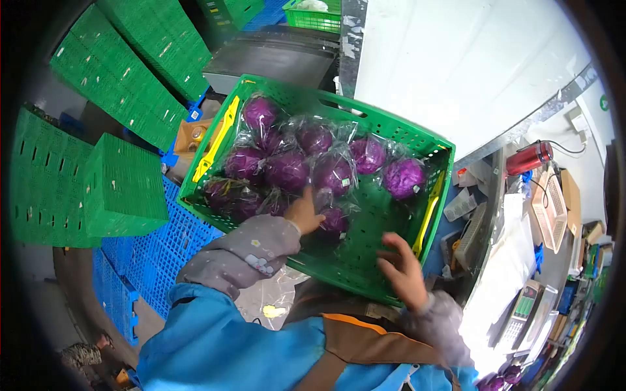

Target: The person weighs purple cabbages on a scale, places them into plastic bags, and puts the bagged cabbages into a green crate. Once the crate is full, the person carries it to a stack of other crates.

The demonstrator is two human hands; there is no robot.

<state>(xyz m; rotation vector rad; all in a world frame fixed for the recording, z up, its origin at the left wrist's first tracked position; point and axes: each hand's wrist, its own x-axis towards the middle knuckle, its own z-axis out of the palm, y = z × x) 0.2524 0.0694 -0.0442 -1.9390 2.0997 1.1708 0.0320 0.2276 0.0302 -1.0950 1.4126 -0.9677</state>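
A green plastic crate (375, 242) with yellow handles holds several purple cabbages wrapped in clear film. Over its near side reaches my left hand (304, 212), index finger and thumb apart, fingertips right at a wrapped cabbage (287, 170). Just right of that hand sits another cabbage (334, 222) with a small white label. My right hand (403, 268) hovers at the crate's near right corner, its fingers spread and nothing in them. Toward the right end of the crate lies a separate cabbage (403, 178).
Stacked green crates (124, 189) stand at the left beside blue plastic pallets (153, 251). A white surface (466, 65) lies beyond the crate. On the right are a red cylindrical flask (529, 158), a beige basket (549, 212) and a keypad device (520, 313).
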